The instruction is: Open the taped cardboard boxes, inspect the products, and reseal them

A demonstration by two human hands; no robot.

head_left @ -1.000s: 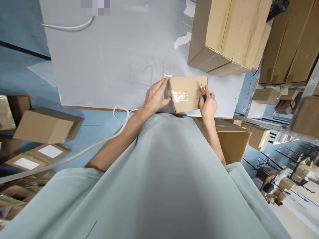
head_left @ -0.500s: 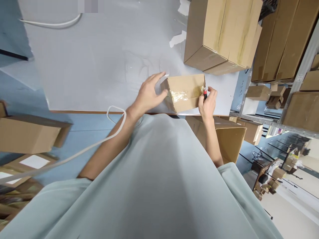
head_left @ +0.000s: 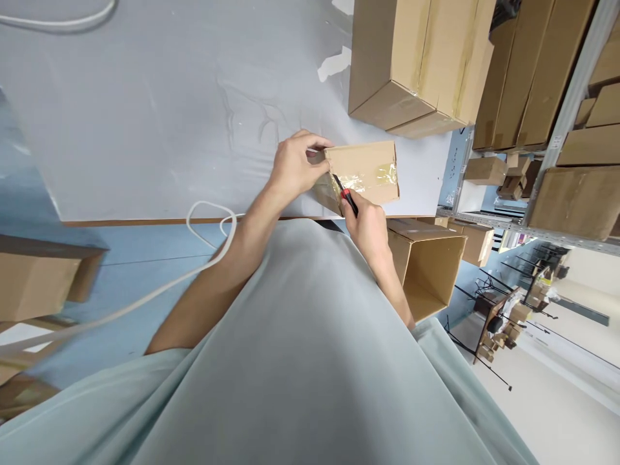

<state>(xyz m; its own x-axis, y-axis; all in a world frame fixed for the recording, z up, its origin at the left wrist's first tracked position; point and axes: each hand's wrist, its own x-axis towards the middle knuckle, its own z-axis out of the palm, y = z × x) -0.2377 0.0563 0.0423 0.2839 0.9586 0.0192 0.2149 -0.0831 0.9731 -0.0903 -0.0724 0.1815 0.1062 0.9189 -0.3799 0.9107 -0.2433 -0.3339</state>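
Note:
A small cardboard box (head_left: pixel 371 161) lies near the table's front edge, with shiny clear tape across its top. My left hand (head_left: pixel 295 165) grips the box at its left end, thumb on the upper edge and fingers behind the corner. In my right hand (head_left: pixel 365 223) is a red and black utility knife (head_left: pixel 349 199), fingers closed round its handle. The knife's tip points up and left at the tape by the box's left edge; whether it is in the tape I cannot tell.
A large taped carton (head_left: pixel 416 64) stands behind the small box. An open carton (head_left: pixel 431 268) is below the table's right end. A white cable (head_left: pixel 159 297) loops by my left arm. Shelving with boxes (head_left: pixel 581 200) is at the right; a torn white scrap (head_left: pixel 334 63) lies on the table.
My right hand has moved left with the utility knife, from the box's right end to its left end. My left hand has closed on the box's left end. The view has shifted slightly.

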